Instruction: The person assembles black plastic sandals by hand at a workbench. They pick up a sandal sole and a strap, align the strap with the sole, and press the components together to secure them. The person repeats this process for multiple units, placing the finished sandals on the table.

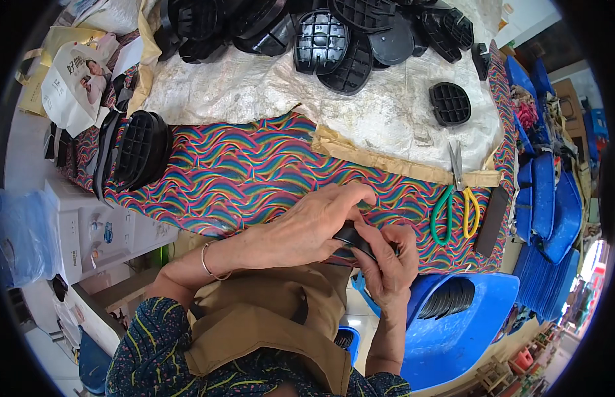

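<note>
Near the front edge of the table, both my hands hold a small, glossy black shoe heel (352, 237), mostly covered by fingers. My left hand (314, 221) reaches across from the left, back upward, its thumb and bent fingers against the heel. Around the heel's right end, my right hand (389, 261) is closed with thumb and fingers. A ridged black heel (451, 104) lies alone on the white sheet, and a pile of similar heels (322, 43) fills the far side. More black heels (142, 149) stand stacked at the left.
Scissors (456, 198) with green and yellow handles lie right of my hands, beside a dark bar (491, 221). Under the table edge at right is a blue bin (479, 337) holding black pieces. A patterned cloth (235, 169) covers the table. A white bag (76, 86) sits far left.
</note>
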Demonstrator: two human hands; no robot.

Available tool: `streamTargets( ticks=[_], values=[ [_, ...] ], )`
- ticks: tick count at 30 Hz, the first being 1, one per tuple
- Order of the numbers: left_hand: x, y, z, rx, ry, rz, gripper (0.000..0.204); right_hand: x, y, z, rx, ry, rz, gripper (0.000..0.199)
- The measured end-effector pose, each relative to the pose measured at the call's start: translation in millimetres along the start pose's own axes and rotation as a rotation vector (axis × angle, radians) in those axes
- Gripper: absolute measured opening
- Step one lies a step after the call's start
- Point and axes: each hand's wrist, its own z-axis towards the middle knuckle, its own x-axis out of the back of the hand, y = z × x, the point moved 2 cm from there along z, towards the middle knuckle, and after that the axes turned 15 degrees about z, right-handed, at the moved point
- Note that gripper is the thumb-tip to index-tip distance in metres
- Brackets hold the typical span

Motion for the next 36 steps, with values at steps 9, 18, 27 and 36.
streamTargets(
  ticks=[9, 18, 27, 36],
  values=[
    [14.1, -6.1, -5.9, 0.048, 0.023, -0.289, 0.073, -3.8, 6.9, 6.5, 0.0, 0.071, 0.071, 0.041],
    [4.9, -12.2, -6.1, -0.105, 0.193, -0.085, 0.041, -3.1, 12.2, 5.2, -0.034, 0.128, 0.123, 0.039],
    [11.5, -4.4, 0.3, -0.162, 0.352, 0.333, 0.042, -7.0, 7.4, 10.9, -0.069, 0.223, 0.043, 0.036],
    [-2.0, -17.7, -6.4, -0.276, 0.624, 0.637, 0.031, -13.6, 5.5, 5.2, -0.053, 0.327, -0.015, 0.035]
  ],
)
